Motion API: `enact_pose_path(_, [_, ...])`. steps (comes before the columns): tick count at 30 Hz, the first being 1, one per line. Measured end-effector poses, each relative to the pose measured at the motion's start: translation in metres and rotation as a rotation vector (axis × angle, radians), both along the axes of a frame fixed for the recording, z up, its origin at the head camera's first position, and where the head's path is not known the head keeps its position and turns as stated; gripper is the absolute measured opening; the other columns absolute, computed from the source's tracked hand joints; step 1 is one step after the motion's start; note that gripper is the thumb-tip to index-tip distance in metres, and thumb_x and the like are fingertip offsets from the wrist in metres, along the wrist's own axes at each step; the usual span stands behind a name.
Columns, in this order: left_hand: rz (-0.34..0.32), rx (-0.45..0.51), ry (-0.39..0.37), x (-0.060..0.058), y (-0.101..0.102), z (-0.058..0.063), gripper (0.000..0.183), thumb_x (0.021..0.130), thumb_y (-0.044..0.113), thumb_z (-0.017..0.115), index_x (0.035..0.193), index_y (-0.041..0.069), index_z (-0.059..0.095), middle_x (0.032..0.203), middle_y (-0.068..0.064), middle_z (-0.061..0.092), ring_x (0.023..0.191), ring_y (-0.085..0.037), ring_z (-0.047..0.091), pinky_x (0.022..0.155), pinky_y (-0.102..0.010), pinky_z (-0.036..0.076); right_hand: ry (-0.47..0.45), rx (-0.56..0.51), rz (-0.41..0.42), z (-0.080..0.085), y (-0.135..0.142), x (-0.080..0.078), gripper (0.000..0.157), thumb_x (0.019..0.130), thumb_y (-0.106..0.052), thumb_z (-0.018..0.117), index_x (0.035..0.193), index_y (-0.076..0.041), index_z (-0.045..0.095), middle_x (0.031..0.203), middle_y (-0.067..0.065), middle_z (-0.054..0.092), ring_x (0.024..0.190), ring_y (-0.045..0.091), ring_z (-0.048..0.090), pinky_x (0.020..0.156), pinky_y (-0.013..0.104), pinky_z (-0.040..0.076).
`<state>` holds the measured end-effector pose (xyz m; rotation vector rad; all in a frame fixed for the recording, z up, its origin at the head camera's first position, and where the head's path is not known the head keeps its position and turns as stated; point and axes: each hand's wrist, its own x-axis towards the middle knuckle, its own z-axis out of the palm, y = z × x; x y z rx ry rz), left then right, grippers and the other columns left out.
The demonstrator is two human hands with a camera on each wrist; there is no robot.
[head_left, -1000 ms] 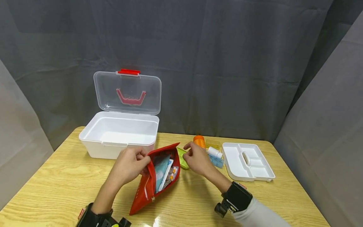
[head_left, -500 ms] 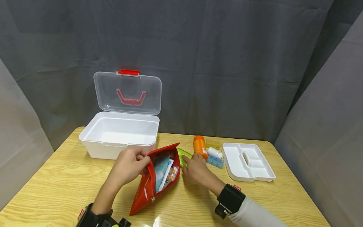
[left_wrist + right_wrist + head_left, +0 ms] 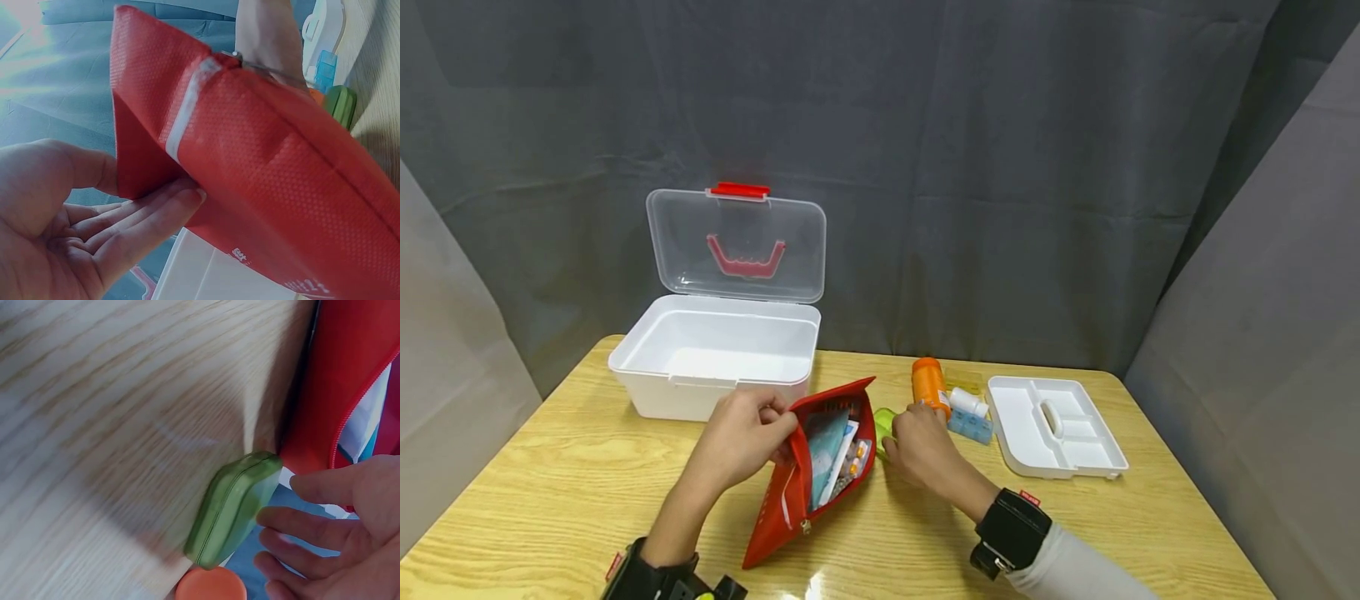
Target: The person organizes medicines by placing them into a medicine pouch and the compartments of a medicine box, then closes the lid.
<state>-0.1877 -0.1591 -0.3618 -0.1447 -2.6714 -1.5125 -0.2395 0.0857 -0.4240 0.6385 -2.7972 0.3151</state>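
Note:
My left hand [image 3: 745, 437] pinches the edge of a red zippered pouch [image 3: 250, 162], whose mouth gapes toward my right side. Inside the pouch show a teal packet [image 3: 826, 450], a white packet [image 3: 842, 467] and a blister pack [image 3: 857, 458] with orange pills. Just right of the pouch, a small green case [image 3: 234, 509] sits on the table. My right hand [image 3: 921, 446] is over it, fingers loosely bent, the fingertips right at the case's side in the right wrist view. An orange bottle [image 3: 928, 385] stands just beyond that hand.
A white box [image 3: 715, 358] with its clear lid [image 3: 737, 242] raised stands at the back left. Right of the orange bottle lie a white bottle [image 3: 967, 403], a blue pill organizer [image 3: 972, 426] and a yellow item [image 3: 964, 382]. A white divided tray [image 3: 1056, 429] is at the right.
My right hand has come down and toward me beside the green case, uncovering more of the orange bottle. The green case has turned slightly. My left hand and the pouch stay in place.

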Motion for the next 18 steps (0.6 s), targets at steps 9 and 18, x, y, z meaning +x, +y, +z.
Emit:
enact_pose_path(9, [0.014, -0.005, -0.02, -0.002, 0.001, -0.002, 0.011, 0.089, 0.005, 0.059, 0.082, 0.002, 0.067, 0.068, -0.004, 0.071, 0.054, -0.016, 0.068, 0.051, -0.028, 0.059, 0.041, -0.027, 0.036, -0.002, 0.007, -0.004, 0.034, 0.075, -0.01, 0.082, 0.055, -0.01, 0.055, 0.059, 0.002, 0.051, 0.069, 0.029, 0.06, 0.065, 0.041, 0.041])
enact_pose_path(18, [0.015, 0.005, -0.02, -0.001, 0.001, -0.001, 0.011, 0.088, 0.005, 0.058, 0.083, 0.002, 0.067, 0.069, -0.004, 0.072, 0.054, -0.016, 0.068, 0.052, -0.029, 0.06, -0.255, -0.135, -0.084, -0.008, 0.012, -0.01, 0.042, 0.079, -0.018, 0.087, 0.105, 0.002, 0.061, 0.095, 0.014, 0.061, 0.084, 0.026, 0.059, 0.075, 0.041, 0.053])
